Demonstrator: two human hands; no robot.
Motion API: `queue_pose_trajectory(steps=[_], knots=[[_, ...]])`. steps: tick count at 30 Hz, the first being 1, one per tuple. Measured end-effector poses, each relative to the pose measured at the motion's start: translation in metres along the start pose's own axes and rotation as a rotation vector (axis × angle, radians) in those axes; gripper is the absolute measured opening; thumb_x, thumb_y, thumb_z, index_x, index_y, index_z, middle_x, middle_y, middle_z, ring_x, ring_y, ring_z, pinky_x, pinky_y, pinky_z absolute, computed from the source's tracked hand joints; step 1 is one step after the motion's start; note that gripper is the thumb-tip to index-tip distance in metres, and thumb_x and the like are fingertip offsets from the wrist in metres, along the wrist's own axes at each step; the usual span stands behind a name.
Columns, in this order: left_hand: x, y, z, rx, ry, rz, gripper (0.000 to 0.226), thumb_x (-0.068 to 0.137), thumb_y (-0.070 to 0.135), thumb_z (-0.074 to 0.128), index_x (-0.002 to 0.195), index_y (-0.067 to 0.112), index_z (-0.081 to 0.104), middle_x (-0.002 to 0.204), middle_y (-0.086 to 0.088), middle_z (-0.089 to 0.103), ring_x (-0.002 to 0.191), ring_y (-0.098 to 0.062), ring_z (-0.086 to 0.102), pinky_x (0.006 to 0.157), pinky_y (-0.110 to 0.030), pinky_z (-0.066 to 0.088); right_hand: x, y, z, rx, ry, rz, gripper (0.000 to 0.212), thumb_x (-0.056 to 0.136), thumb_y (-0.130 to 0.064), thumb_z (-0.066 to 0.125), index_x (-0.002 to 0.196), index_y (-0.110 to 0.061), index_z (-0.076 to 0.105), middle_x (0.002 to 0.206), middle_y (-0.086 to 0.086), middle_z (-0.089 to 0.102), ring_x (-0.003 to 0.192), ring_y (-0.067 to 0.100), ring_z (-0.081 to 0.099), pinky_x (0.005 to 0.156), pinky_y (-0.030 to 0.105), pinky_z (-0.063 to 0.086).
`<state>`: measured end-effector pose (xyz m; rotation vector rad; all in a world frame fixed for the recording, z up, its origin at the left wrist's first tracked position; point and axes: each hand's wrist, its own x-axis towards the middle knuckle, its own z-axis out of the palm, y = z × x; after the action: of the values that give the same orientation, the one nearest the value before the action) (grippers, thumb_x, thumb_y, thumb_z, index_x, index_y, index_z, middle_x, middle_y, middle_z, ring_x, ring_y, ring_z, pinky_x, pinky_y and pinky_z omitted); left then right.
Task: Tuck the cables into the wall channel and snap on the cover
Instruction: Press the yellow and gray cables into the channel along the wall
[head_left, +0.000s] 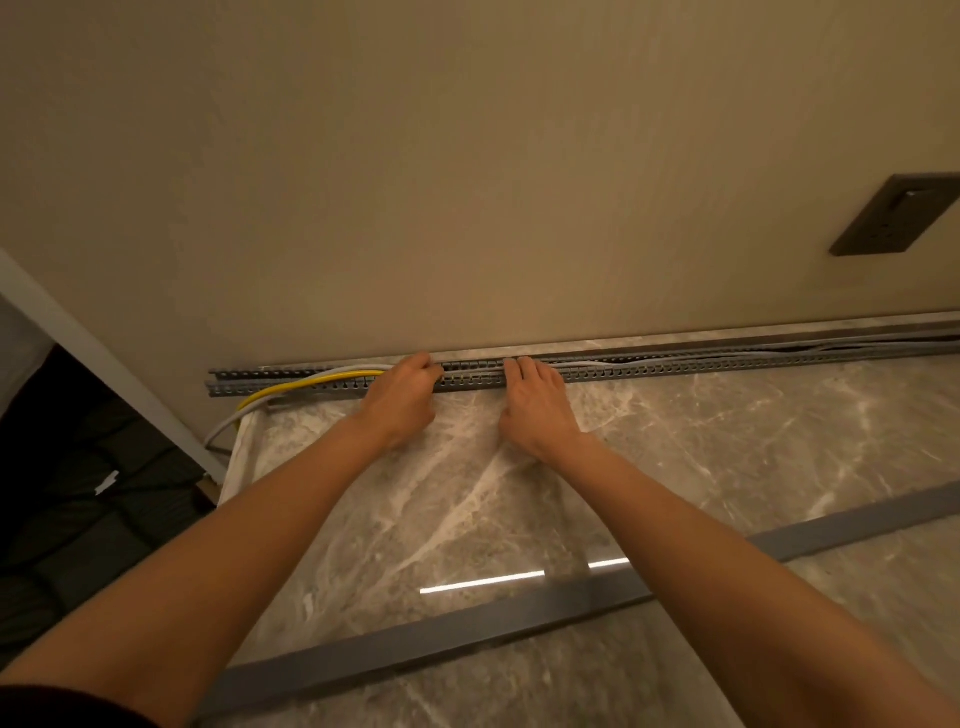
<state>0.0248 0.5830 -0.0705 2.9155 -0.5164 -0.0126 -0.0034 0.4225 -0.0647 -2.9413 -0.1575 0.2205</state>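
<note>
Grey slotted plastic runs along the back of the marble counter (727, 441): that's the wall channel (649, 366), lying open where counter meets beige wall (467, 156), from about 9 o'clock across to 3 o'clock. Both hands are on it at centre frame. Left hand (400, 400) sits at the channel's left part, fingers (423, 364) curled over the slotted edge, pressing down where the yellow cable (291, 387) and a pale grey cable (332, 373) enter it (whether those fingers pinch a cable or just push on it, I cannot tell). Right hand (535, 405) is just beside it, toward 3 o'clock, fingers (519, 366) bent and hooked onto the channel's near rail. Left of the hands, both cables arc out of the channel and drop off the counter's corner at about 8 o'clock. Off toward 3 o'clock, more grey cables (831, 349) already lie inside the channel. Nearer us, toward 6 o'clock, the long grey cover (415, 654) lies flat on the counter, well apart from the channel, passing under both forearms. A dark wall plate (896, 215) sits up at 2 o'clock.
</note>
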Motion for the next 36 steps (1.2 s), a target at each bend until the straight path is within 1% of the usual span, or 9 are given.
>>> queue_pose_trajectory(steps=[4,12,17,22,27,29,31,33,36], knots=[[-0.009,-0.026,0.0,-0.022,0.088,0.072,0.049,0.084,-0.011,0.045,0.133,-0.005,0.042,0.133,-0.022,0.048,0.121,-0.037,0.046,0.102,-0.041,0.041,0.0,-0.014,0.002,-0.009,0.036,-0.044,0.051,0.089,-0.007,0.044,0.139,-0.004,0.034,0.144,0.013,0.036,0.137,0.029,0.03,0.119,0.044,0.019],[-0.037,-0.093,-0.018,0.03,0.174,-0.184,0.043,0.079,-0.001,0.06,0.121,-0.007,0.053,0.123,-0.028,0.054,0.113,-0.042,0.051,0.096,-0.048,0.043,0.01,-0.084,0.012,0.041,0.015,-0.259,0.062,0.092,-0.007,0.046,0.148,-0.007,0.02,0.155,0.008,0.026,0.144,0.025,0.02,0.122,0.042,0.01],[-0.059,-0.121,-0.024,-0.033,0.223,-0.457,0.055,0.08,0.008,0.065,0.129,-0.005,0.041,0.135,-0.026,0.04,0.124,-0.04,0.038,0.103,-0.047,0.037,0.023,-0.125,0.019,0.067,0.016,-0.336,0.063,0.092,-0.005,0.045,0.149,-0.008,0.018,0.159,0.008,0.018,0.148,0.023,0.013,0.123,0.042,0.011],[-0.065,-0.142,-0.026,-0.232,0.206,-0.687,0.082,0.071,0.029,0.079,0.129,-0.004,0.031,0.132,-0.026,0.039,0.12,-0.041,0.041,0.099,-0.049,0.043,0.034,-0.148,0.024,0.054,0.027,-0.332,0.056,0.092,-0.005,0.045,0.146,-0.01,0.029,0.154,0.007,0.03,0.146,0.023,0.02,0.12,0.044,0.012],[-0.068,-0.158,-0.028,-0.553,0.105,-0.752,0.086,0.07,0.034,0.079,0.13,-0.002,0.029,0.129,-0.022,0.052,0.115,-0.037,0.054,0.092,-0.045,0.048,0.044,-0.151,0.029,0.039,0.081,-0.275,0.045,0.094,-0.001,0.045,0.137,-0.013,0.044,0.138,0.01,0.05,0.133,0.027,0.04,0.116,0.046,0.023],[-0.071,-0.165,-0.027,-0.7,0.048,-0.738,0.08,0.074,0.035,0.076,0.132,0.002,0.032,0.129,-0.017,0.053,0.117,-0.034,0.053,0.094,-0.042,0.046,0.047,-0.153,0.028,0.037,0.108,-0.258,0.037,0.093,-0.003,0.05,0.129,-0.01,0.052,0.129,0.012,0.058,0.125,0.029,0.049,0.11,0.044,0.031],[-0.074,-0.175,-0.025,-0.78,-0.042,-0.662,0.056,0.078,0.038,0.07,0.12,0.006,0.053,0.118,-0.012,0.061,0.111,-0.028,0.057,0.092,-0.039,0.046,0.047,-0.154,0.025,0.046,0.136,-0.246,0.03,0.09,0.0,0.053,0.119,-0.006,0.06,0.119,0.017,0.064,0.113,0.031,0.057,0.1,0.04,0.04],[-0.078,-0.184,-0.025,-0.807,-0.133,-0.631,0.04,0.082,0.042,0.064,0.098,0.005,0.066,0.102,-0.008,0.062,0.096,-0.02,0.058,0.085,-0.034,0.043,0.046,-0.154,0.02,0.039,0.139,-0.223,0.025,0.09,0.004,0.048,0.109,-0.003,0.064,0.11,0.019,0.067,0.103,0.032,0.061,0.09,0.038,0.045],[-0.082,-0.192,-0.029,-0.835,-0.212,-0.617,0.035,0.09,0.034,0.056,0.101,0.003,0.068,0.087,-0.004,0.062,0.074,-0.009,0.053,0.074,-0.025,0.04,0.044,-0.156,0.014,0.023,0.121,-0.197,0.027,0.091,0.005,0.043,0.107,-0.002,0.064,0.107,0.019,0.069,0.102,0.033,0.062,0.087,0.038,0.047]])
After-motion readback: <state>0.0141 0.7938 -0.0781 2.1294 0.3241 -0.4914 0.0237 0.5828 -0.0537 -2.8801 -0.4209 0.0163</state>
